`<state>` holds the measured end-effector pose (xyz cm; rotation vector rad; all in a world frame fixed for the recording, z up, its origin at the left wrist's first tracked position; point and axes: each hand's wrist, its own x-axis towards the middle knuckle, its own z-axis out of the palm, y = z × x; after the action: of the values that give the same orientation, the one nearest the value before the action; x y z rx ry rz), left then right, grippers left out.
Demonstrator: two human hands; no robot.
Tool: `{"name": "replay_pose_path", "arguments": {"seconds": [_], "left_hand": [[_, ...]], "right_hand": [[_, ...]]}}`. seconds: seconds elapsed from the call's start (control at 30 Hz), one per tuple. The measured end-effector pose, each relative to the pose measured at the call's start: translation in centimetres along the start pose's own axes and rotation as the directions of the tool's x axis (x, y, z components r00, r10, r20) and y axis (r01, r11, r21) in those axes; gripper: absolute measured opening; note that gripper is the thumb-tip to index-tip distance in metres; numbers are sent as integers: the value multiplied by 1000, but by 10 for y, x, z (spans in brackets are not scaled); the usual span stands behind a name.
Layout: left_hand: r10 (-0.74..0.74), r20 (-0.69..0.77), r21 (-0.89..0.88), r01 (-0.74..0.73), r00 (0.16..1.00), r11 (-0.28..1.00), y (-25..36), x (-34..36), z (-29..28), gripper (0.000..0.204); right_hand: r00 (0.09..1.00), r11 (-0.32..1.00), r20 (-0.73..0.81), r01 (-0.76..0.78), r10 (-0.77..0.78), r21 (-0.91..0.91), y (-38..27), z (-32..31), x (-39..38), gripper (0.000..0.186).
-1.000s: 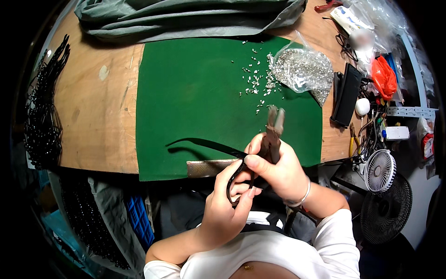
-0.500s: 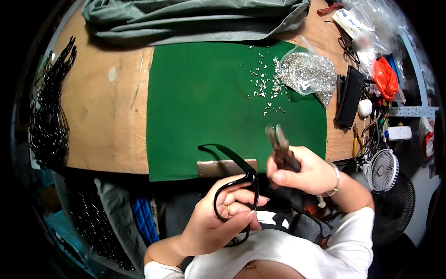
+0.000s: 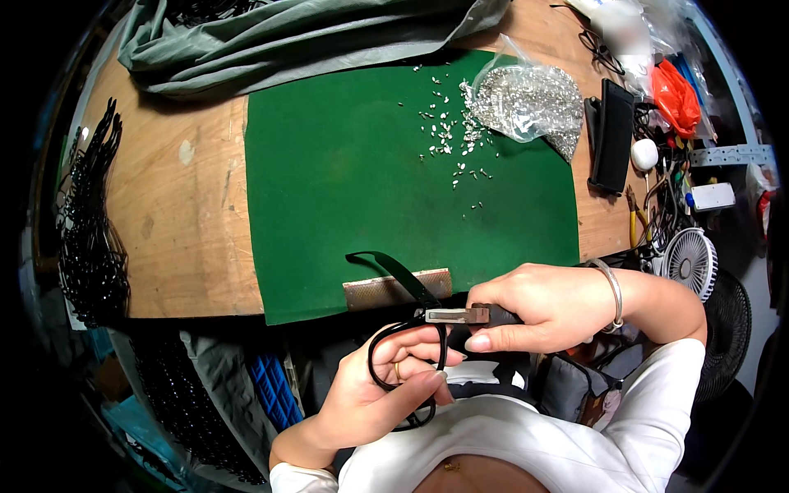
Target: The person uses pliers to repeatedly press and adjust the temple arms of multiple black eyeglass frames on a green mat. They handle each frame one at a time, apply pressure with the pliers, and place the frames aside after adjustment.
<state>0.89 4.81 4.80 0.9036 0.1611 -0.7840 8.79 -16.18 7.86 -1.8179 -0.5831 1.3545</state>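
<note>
My left hand is closed on a black glasses frame, fingers and thumb at the rim. One temple arm of the frame points up and left over the near edge of a green mat. My right hand is wrapped around a pair of pliers. Their metal jaws lie sideways against the frame's corner, where the temple arm meets the rim. Whether the jaws are squeezed on it, I cannot tell. A brownish metal plate lies at the mat's front edge, just beyond the frame.
A clear bag of small silvery pieces spills onto the mat. Black glasses frames are heaped at the left. Grey cloth lies along the back. At the right are a black case, yellow-handled pliers and a white fan.
My right hand has swung the pliers from pointing up beside the frame to lying sideways, jaws at its corner. My left hand keeps its hold. The whole view has shifted slightly.
</note>
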Motion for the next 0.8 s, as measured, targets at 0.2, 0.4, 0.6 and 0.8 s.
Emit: {"name": "replay_pose_path", "arguments": {"seconds": [0.2,0.4,0.6,0.8], "left_hand": [[59,38,-27,-58,998,998,-9,3,3,41],[49,32,-23,-48,998,999,-5,2,4,42],[11,30,-11,-10,999,1000,3,7,5,41],[153,-154,391,-82,976,917,56,-24,0,38]], "right_hand": [[962,958,-271,-53,-26,-283,7,16,1,33],[979,987,-196,17,-48,-159,11,4,-3,31],[870,992,-487,17,-75,-122,62,1,19,33],[784,965,-577,103,-227,-240,83,11,27,19]]}}
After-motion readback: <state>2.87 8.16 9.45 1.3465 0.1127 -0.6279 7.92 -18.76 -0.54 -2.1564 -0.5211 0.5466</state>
